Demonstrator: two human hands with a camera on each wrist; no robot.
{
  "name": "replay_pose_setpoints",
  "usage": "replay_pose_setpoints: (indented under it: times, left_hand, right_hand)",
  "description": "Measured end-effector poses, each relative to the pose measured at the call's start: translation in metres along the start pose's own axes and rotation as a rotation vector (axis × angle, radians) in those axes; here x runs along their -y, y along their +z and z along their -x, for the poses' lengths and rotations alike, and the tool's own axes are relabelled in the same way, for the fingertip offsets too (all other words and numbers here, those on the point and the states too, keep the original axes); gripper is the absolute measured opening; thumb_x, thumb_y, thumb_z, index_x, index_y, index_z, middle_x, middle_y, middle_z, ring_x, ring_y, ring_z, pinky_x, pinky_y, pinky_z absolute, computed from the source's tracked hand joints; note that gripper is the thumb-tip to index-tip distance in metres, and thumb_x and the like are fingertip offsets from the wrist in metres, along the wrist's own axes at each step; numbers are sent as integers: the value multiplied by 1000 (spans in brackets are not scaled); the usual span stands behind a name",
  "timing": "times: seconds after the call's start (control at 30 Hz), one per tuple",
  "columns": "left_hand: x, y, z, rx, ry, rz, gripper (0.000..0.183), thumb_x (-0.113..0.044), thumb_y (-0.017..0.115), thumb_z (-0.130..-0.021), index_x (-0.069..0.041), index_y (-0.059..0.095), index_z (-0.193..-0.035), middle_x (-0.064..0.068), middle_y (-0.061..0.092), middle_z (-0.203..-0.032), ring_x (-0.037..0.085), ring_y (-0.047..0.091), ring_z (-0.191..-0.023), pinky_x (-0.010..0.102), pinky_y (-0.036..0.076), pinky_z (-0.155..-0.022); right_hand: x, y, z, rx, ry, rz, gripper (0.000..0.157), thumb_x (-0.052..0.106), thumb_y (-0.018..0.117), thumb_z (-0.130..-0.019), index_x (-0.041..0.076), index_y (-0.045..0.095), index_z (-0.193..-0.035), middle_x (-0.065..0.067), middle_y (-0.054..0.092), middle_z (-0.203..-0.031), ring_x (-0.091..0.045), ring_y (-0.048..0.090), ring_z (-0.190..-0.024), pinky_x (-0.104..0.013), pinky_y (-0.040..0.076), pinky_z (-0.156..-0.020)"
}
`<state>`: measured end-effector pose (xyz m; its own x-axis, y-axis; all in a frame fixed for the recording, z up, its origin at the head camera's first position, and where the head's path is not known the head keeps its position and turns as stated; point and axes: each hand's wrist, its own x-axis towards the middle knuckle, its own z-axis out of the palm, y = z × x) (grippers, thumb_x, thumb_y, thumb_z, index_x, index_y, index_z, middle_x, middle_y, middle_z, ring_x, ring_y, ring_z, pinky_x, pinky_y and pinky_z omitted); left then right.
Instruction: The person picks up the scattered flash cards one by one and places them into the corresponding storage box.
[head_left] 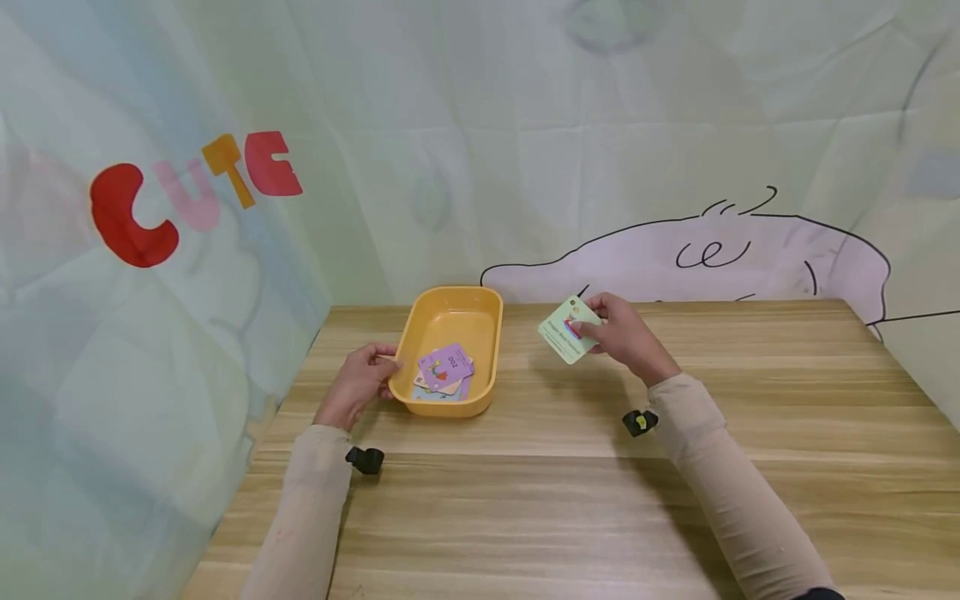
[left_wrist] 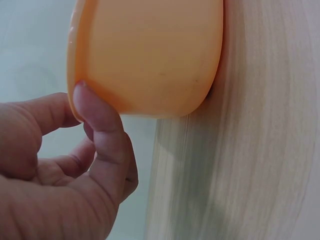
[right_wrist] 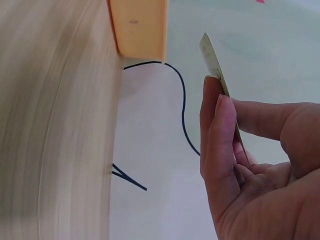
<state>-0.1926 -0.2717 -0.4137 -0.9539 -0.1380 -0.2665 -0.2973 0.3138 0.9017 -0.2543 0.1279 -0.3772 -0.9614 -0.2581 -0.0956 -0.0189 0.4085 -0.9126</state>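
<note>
An orange-yellow plastic tray point(head_left: 450, 304) stands on the wooden table, with several cards in its near end. On top of them lies a purple card point(head_left: 447, 363) marked "002". My left hand point(head_left: 357, 383) pinches the tray's left rim near its front corner; the left wrist view shows the tray wall point(left_wrist: 150, 65) between thumb and fingers. To the right of the tray, my right hand point(head_left: 628, 332) holds a light green card point(head_left: 562, 337) with a small colourful picture and print. In the right wrist view the card point(right_wrist: 214, 62) appears edge-on, pinched between thumb and fingers.
The wooden table point(head_left: 525, 508) runs back to a printed fabric backdrop point(head_left: 487, 167) just behind the tray. More fabric hangs along the left side, bearing the colourful letters "CUTE" point(head_left: 135, 225). Small black devices point(head_left: 365, 460) sit at both wrists.
</note>
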Motion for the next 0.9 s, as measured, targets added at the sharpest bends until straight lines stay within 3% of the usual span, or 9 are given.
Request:
replay_pose_setpoints:
  times: [0.37,0.6,0.9]
  left_hand:
    - [-2,-1,1,5,11,-17,34,-14,55,-105,-1,52,-136,12,59,-108,15,59,-74,29,55,-66]
    - [-1,0,1,0,11,1,34,-13,55,-104,0,52,-136,11,57,-105,15,59,-73,28,54,-63]
    - [-3,1,3,-8,3,2,35,-13,55,-104,0,52,-137,10,57,-105,15,59,-74,28,53,-63]
  right_hand:
    - [10,4,3,-3,-21,-19,31,11,64,-100,-3,50,-124,-19,61,-121,-25,65,-97,-32,59,-73]
    - [13,11,1,21,-19,-35,34,12,64,-100,-2,50,-127,-20,57,-127,-27,65,-102,-42,60,-82]
    - [16,22,-1,38,-31,-38,32,11,65,-99,-2,51,-125,-19,57,-126,-26,66,-100,-38,61,-79]
